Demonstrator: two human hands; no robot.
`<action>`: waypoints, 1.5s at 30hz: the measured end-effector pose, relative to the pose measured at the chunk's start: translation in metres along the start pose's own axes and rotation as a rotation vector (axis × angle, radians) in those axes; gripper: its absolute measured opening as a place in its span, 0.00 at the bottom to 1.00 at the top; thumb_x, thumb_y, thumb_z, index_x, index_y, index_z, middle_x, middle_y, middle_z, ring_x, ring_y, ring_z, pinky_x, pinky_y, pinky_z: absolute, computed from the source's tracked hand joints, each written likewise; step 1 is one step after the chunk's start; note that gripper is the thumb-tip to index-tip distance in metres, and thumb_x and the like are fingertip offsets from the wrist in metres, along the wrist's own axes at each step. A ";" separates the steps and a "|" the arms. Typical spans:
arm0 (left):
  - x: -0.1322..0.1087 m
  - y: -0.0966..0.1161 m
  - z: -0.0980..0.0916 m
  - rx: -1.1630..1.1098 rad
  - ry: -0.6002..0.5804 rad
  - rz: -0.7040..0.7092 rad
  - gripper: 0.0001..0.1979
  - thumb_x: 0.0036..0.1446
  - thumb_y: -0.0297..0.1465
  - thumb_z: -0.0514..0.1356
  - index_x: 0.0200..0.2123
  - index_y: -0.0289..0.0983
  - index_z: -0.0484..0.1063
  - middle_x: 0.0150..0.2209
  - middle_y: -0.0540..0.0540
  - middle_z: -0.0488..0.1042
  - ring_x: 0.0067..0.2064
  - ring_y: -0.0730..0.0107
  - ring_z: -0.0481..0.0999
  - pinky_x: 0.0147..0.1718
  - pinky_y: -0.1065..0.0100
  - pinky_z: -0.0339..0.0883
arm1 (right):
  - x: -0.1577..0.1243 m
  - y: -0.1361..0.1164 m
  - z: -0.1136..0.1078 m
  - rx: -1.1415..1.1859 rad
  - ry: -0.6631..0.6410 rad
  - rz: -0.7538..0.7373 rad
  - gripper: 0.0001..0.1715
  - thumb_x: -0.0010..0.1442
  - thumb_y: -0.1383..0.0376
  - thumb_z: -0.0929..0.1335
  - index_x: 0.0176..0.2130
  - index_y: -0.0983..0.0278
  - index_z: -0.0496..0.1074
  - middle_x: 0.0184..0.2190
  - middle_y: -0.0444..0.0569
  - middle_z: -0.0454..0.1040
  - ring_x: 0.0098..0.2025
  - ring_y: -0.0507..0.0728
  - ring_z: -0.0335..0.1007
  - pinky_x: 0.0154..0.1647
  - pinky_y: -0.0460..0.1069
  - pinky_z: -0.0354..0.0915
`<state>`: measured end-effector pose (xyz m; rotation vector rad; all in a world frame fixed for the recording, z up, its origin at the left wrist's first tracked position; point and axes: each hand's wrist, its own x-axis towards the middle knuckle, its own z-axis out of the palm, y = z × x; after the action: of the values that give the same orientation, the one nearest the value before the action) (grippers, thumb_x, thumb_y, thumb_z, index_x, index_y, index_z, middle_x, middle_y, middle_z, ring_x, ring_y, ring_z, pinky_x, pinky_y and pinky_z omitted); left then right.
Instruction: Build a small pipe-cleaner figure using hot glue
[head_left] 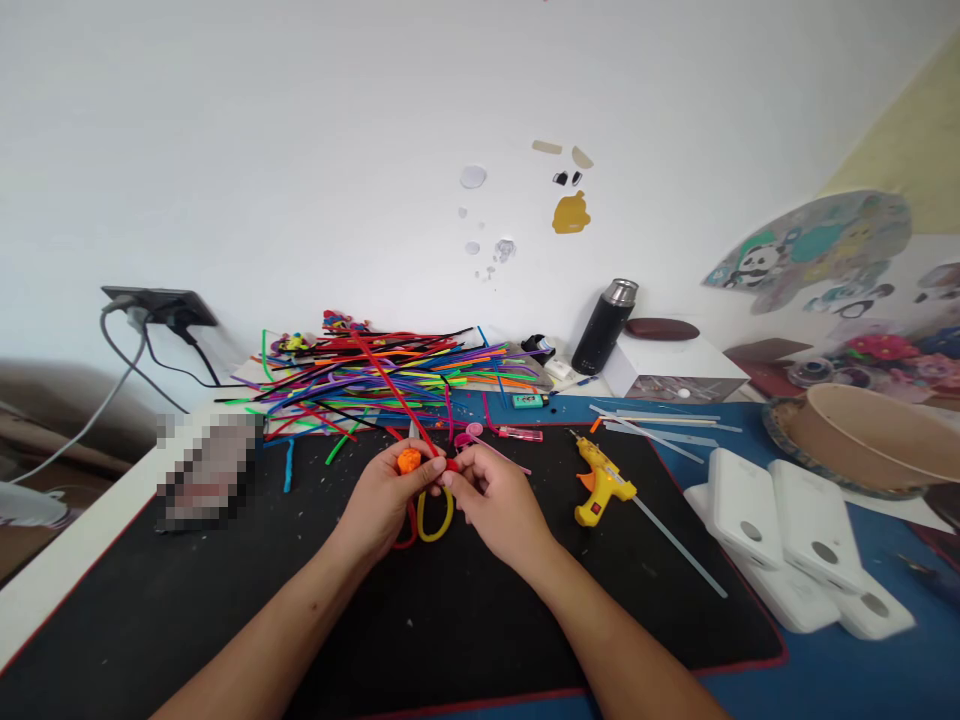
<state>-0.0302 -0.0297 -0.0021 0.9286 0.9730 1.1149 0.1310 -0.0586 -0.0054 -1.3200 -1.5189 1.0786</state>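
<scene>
Red fuzz shows between my fingertips on the feed: my left hand (386, 490) is pinched closed on the red pipe cleaner (395, 392), an orange ball (409, 461) against its fingers, while my right hand (499, 488) grips the near end just beside. Its long axis slants away and leftward, towards the multicoloured pile (465, 365); the glue gun (598, 488) lies apart, right.

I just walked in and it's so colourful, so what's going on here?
Someone's left hand and right hand pinch a red pipe cleaner above a black mat. A fuzzy orange ball shows by the left hand. Scissors lie beneath the hands, a yellow glue gun lies to the right, and a colourful pipe-cleaner heap lies beyond.
</scene>
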 end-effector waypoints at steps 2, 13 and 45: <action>0.000 0.000 0.000 0.012 -0.012 -0.004 0.17 0.43 0.37 0.79 0.32 0.36 0.78 0.30 0.50 0.77 0.28 0.73 0.74 0.30 0.72 0.70 | 0.001 0.000 -0.001 0.024 0.005 0.012 0.06 0.66 0.62 0.69 0.36 0.60 0.72 0.24 0.39 0.70 0.24 0.51 0.67 0.25 0.46 0.61; 0.000 -0.003 -0.003 0.096 -0.074 -0.037 0.18 0.47 0.40 0.77 0.36 0.36 0.80 0.24 0.51 0.74 0.26 0.73 0.71 0.25 0.73 0.64 | 0.003 -0.002 -0.004 0.227 0.032 0.037 0.08 0.65 0.59 0.69 0.36 0.61 0.70 0.21 0.39 0.70 0.19 0.50 0.64 0.21 0.45 0.61; 0.000 0.004 -0.008 0.403 -0.021 0.056 0.15 0.50 0.41 0.72 0.34 0.38 0.78 0.24 0.52 0.74 0.26 0.70 0.69 0.27 0.71 0.62 | 0.000 -0.001 -0.004 -0.133 0.004 -0.037 0.04 0.68 0.62 0.68 0.39 0.59 0.72 0.25 0.40 0.73 0.26 0.52 0.69 0.28 0.46 0.58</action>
<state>-0.0387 -0.0281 -0.0008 1.2956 1.1844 0.9691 0.1340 -0.0585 -0.0031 -1.3767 -1.6296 0.9653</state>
